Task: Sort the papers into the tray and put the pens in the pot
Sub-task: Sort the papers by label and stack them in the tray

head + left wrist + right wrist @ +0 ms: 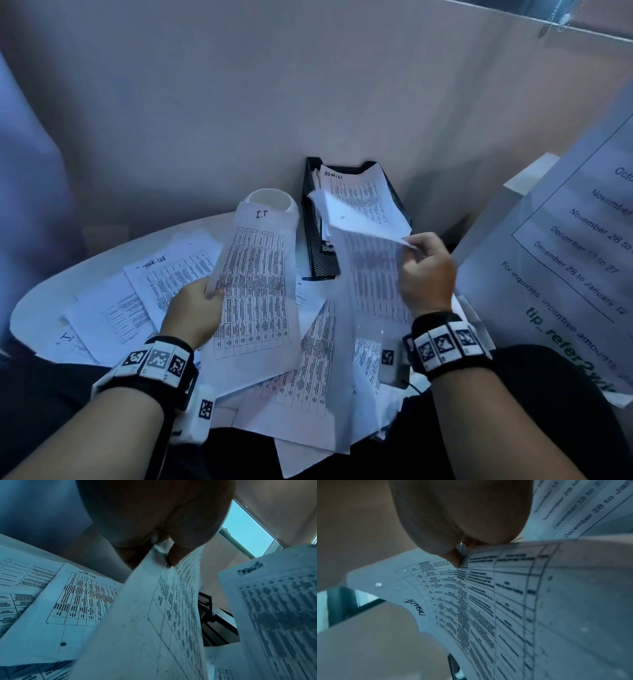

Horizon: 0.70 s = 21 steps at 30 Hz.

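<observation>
My left hand (197, 308) pinches the left edge of a printed sheet headed "I.T" (255, 284) and holds it up above the table; the same sheet (154, 615) fills the left wrist view. My right hand (424, 270) grips another printed sheet (370, 270) by its right edge, lifted just in front of the tray; the right wrist view shows this sheet (488, 601) bent under the fingers. The black mesh tray (317, 240) stands by the wall with a sheet marked "ADMIN" (359, 195) in it. A white pot (270, 200) stands left of the tray, partly behind the I.T sheet. No pens are visible.
Several loose printed sheets (144, 294) cover the round white table (41, 298), one headed "TASK LIST" (171, 274). A large notice with dates (565, 260) leans at the right. A pale partition wall (308, 85) rises behind the table.
</observation>
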{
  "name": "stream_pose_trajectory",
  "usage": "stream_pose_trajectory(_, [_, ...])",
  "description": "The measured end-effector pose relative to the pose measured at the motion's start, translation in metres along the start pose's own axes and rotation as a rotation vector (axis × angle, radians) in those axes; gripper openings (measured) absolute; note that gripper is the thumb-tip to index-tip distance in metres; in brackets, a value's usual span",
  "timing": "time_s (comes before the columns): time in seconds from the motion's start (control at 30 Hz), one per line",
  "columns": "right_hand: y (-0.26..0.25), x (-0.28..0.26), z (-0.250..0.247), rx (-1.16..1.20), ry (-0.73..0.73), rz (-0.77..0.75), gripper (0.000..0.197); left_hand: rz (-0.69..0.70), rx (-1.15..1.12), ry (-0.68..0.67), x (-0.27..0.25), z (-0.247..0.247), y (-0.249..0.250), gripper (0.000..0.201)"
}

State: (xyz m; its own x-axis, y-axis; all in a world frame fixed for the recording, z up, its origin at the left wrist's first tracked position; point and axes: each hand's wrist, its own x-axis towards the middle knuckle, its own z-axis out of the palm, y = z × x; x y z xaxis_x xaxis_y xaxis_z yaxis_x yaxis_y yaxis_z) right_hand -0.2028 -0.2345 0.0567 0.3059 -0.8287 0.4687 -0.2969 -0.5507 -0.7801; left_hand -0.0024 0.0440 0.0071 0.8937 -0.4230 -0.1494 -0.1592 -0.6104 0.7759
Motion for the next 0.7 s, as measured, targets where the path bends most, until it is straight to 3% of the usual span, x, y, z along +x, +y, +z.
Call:
stream_pose_trajectory(0.1, [0.001, 0.016, -0.011, 0.209, 0.17, 0.108, 0.014, -0.011, -0.011, 0.006, -0.002, -0.001, 0.003, 0.03])
stream_pose_trajectory(0.23, [0.011, 0.02, -0.014, 0.451, 0.268, 0.332, 0.029, -0.003, -0.049, -0.004, -0.001, 0.003, 0.004, 0.031])
stream_pose_trajectory(0.33, [0.009, 0.009, -0.007, 0.47, 0.282, 0.353, 0.045, 0.014, -0.039, -0.028, -0.002, 0.006, 0.007, 0.031])
stream_pose_trajectory(0.47, [0.008, -0.019, 0.019, 0.466, -0.036, 0.418, 0.016, 0.012, -0.099, -0.103, -0.004, 0.009, 0.007, 0.028])
stream_pose_trajectory(0.63, [0.014, -0.068, 0.057, 0.43, -0.386, 0.628, 0.006, 0.005, -0.352, -0.215, -0.007, 0.013, 0.011, 0.021])
stream_pose_trajectory(0.7, [0.018, -0.082, 0.069, 0.453, -0.452, 0.711, 0.008, -0.047, -0.441, -0.244, -0.009, 0.015, 0.011, 0.036])
